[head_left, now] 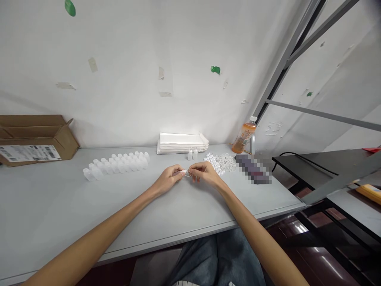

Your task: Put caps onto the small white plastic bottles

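Over the middle of the grey table (166,222), my left hand (167,180) pinches a small white cap-like piece (183,172) between thumb and fingers. Close beside it, my right hand (206,173) grips a thin white cord loop (188,175) that meets the piece; the exact join is too small to make out. Just behind my hands stand two small white bottles (192,155). Rows of small white caps (213,161) lie beyond my right hand, next to a heap of white cord loops (227,163). To the left stand rows of translucent white bottles (117,164).
Against the wall lies a stack of flat white packs (182,142). An orange drink bottle (244,136) leans at the back right, near a blurred-out dark object (253,169). An opened cardboard box (38,137) sits far left. A grey metal frame (275,79) rises at the right.
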A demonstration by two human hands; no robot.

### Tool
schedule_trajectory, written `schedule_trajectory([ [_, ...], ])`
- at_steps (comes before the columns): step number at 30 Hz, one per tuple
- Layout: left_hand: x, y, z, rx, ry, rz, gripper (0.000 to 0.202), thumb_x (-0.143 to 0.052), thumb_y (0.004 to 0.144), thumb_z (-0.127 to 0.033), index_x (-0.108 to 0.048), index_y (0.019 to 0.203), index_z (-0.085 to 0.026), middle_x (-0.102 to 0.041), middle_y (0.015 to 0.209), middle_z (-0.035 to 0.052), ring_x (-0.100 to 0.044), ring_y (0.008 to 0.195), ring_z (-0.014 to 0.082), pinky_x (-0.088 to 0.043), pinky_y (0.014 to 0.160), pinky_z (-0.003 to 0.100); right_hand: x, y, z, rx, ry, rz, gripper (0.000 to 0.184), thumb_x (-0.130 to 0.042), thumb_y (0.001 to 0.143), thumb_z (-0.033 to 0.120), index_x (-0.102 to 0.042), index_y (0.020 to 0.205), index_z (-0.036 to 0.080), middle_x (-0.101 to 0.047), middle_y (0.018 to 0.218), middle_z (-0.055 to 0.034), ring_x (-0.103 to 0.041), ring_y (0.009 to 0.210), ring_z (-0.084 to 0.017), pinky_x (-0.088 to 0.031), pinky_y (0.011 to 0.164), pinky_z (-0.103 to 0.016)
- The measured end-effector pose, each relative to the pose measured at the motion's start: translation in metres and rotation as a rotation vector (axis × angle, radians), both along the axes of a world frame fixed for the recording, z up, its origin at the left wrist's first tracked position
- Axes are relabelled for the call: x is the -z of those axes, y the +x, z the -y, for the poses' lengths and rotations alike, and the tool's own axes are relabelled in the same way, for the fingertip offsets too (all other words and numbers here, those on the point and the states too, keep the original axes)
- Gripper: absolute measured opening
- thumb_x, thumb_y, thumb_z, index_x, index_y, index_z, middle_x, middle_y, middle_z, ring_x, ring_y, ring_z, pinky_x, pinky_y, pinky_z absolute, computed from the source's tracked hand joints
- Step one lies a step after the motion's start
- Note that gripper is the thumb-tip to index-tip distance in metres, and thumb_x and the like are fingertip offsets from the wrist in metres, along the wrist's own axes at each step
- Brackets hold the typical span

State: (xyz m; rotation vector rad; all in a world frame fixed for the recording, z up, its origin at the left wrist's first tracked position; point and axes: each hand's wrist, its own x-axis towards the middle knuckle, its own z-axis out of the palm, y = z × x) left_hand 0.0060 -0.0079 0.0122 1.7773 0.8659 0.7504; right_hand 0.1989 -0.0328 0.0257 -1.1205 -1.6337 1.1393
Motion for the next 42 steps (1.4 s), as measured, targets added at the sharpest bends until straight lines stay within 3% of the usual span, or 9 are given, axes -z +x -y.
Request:
schedule_trajectory([
  [8,0.001,-0.001,-0.001,0.000,0.142,-0.088,0.028,-0.050,0.087,-0.043,-0.062,0.087,-0.018,-0.067,0.090,0.0032,-0.059,0.086,0.0189,-0.043,0.083,0.031,0.002,0.003,-0.002,-0.025,0.004,0.051,0.024,-0.060,0.076,0.037,-0.066,0.073,0.013,-0.062,0.067,-0.0028,-0.059,0.052,-0.013,-0.042,0.045,-0.023],
  [23,0.000,0.002,0.002,-0.032,0.182,-0.150,0.024,-0.047,0.087,-0.039,-0.060,0.086,-0.018,-0.068,0.090,0.0035,-0.061,0.090,0.0209,-0.044,0.085,0.033,0.009,-0.001,-0.003,-0.033,0.008,0.094,0.029,-0.059,0.079,0.040,-0.067,0.072,0.013,-0.059,0.058,-0.0018,-0.056,0.052,-0.013,-0.042,0.047,-0.023],
  [29,-0.002,0.001,0.002,-0.026,0.198,-0.094,0.026,-0.046,0.088,-0.040,-0.061,0.087,-0.019,-0.068,0.091,0.0029,-0.060,0.089,0.0197,-0.045,0.082,0.031,0.005,0.000,-0.003,-0.035,0.015,0.081,0.032,-0.060,0.079,0.043,-0.068,0.078,0.013,-0.065,0.074,-0.0048,-0.060,0.055,-0.012,-0.041,0.045,-0.022],
  [32,-0.001,0.000,0.001,-0.045,0.183,-0.083,0.030,-0.044,0.089,-0.042,-0.063,0.096,-0.019,-0.067,0.089,0.0025,-0.060,0.085,0.0188,-0.046,0.079,0.031,0.006,0.004,-0.006,0.037,0.038,0.067,0.036,-0.057,0.080,0.047,-0.069,0.086,0.013,-0.068,0.083,-0.0069,-0.060,0.054,-0.012,-0.042,0.045,-0.022],
  [35,0.002,-0.002,-0.002,-0.073,0.125,-0.059,0.036,-0.044,0.089,-0.043,-0.061,0.108,-0.018,-0.066,0.083,0.0026,-0.061,0.075,0.0171,-0.048,0.072,0.030,0.009,0.011,-0.011,0.227,0.143,0.091,0.034,-0.054,0.083,0.043,-0.068,0.094,0.014,-0.069,0.086,-0.0077,-0.059,0.052,-0.012,-0.043,0.045,-0.023],
  [38,0.003,-0.001,-0.008,-0.135,0.127,0.022,0.039,-0.050,0.086,-0.045,-0.059,0.111,-0.017,-0.069,0.095,0.0073,-0.065,0.089,0.0198,-0.049,0.081,0.032,0.013,0.019,-0.014,0.402,0.301,0.236,0.024,-0.050,0.084,0.033,-0.068,0.087,0.017,-0.069,0.081,-0.0055,-0.058,0.051,-0.011,-0.044,0.052,-0.025],
  [42,0.001,0.003,-0.022,-0.265,0.121,0.056,0.035,-0.055,0.083,-0.044,-0.053,0.108,-0.019,-0.071,0.106,0.0100,-0.066,0.100,0.0222,-0.051,0.083,0.034,0.013,0.026,-0.015,0.492,0.485,0.450,0.022,-0.045,0.085,0.023,-0.066,0.079,0.018,-0.068,0.079,-0.0048,-0.057,0.059,-0.013,-0.042,0.060,-0.026],
])
